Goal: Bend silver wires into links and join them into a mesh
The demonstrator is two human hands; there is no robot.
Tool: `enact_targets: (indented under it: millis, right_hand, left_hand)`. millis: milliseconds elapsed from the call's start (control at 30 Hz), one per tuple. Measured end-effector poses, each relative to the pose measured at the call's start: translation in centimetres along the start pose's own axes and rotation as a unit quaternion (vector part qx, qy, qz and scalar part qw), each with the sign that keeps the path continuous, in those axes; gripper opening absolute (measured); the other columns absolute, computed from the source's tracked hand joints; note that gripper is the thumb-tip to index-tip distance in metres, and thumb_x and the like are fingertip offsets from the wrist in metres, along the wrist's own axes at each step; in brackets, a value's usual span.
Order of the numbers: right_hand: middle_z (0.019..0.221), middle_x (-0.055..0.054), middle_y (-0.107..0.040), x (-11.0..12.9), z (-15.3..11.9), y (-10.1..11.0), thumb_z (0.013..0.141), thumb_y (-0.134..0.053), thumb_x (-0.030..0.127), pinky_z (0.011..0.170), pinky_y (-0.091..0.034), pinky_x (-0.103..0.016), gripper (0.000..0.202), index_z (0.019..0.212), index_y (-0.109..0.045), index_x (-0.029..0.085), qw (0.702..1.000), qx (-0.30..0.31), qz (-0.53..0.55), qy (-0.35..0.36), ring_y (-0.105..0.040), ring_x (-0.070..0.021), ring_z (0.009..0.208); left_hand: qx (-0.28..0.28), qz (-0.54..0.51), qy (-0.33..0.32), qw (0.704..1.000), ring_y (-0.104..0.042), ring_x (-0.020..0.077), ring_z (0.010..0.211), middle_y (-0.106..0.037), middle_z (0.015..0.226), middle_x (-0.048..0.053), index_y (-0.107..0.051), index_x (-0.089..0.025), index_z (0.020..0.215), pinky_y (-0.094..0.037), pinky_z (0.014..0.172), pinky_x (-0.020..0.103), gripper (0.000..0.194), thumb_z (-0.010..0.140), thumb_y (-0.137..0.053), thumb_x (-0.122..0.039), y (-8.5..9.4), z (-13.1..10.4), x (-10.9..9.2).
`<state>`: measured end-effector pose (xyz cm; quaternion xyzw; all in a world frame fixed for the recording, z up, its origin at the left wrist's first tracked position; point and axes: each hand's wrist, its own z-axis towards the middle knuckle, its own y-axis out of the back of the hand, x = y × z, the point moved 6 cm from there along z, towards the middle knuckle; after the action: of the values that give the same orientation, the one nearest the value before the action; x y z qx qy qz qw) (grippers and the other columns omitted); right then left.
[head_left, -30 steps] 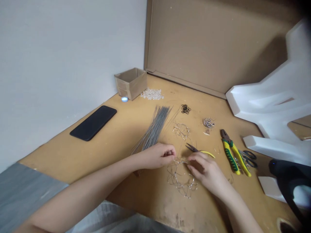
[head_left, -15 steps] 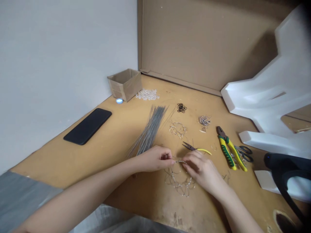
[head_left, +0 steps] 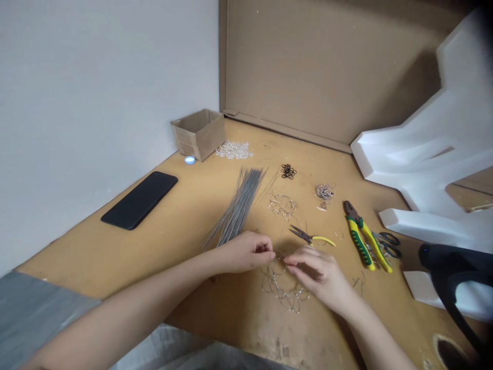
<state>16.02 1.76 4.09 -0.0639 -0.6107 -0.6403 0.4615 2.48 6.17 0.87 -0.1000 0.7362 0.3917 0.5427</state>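
Note:
A looped ring of thin silver wire (head_left: pixel 291 298) hangs between my hands, low over the front of the table. My left hand (head_left: pixel 252 252) pinches its upper left part between thumb and curled forefinger. On the other side, my right hand (head_left: pixel 314 267) has thumb and fingertips together at the wire's upper right; the fine wire in the pinch is hard to see. Just beyond my right hand lie small needle-nose pliers (head_left: pixel 304 235) with a yellow handle. A bundle of straight grey wires (head_left: pixel 241 205) lies beyond my left forearm. Another wire ring (head_left: pixel 282 206) rests farther back.
Yellow-green pliers (head_left: pixel 360 234) and dark scissors (head_left: pixel 390 244) lie at the right. Farther back are black rings (head_left: pixel 288 171), a silver wire cluster (head_left: pixel 324 191), clear beads (head_left: pixel 234 149) and a cardboard box (head_left: pixel 200 136). A black phone (head_left: pixel 140 200) lies left; white foam (head_left: pixel 408 149) stands right.
My right hand has shifted slightly left, its fingertips closer to my left hand, uncovering more of the small pliers. My left hand stays nearly still on the wire ring.

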Motion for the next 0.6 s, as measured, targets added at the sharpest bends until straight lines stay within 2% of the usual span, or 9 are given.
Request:
enact_targets:
  millis: [267,600]
  right_hand:
    - [0.076,-0.005,-0.063,-0.11,0.00,-0.31,0.084,-0.051,0.017,0.064,-0.046,-0.027,0.012,0.088,-0.062,0.019,1.000,0.010,0.010,0.004,-0.058,-0.0144,0.071]
    - [0.077,-0.005,-0.063,-0.63,0.01,-0.95,0.083,-0.053,0.018,0.064,-0.046,-0.028,0.014,0.093,-0.062,0.020,1.000,-0.003,0.009,0.010,-0.057,-0.0147,0.072]
  left_hand:
    - [0.009,-0.001,0.007,1.000,-0.043,0.0070,0.053,-0.048,0.054,-0.005,-0.055,-0.014,0.071,-0.029,0.049,0.016,0.021,0.081,-0.047,-0.031,-0.13,0.06,0.15]
    - [0.013,0.032,0.015,0.999,-0.044,0.0079,0.055,-0.051,0.055,-0.004,-0.056,-0.014,0.072,-0.030,0.051,0.016,0.020,0.080,-0.046,-0.030,0.02,0.04,0.15]
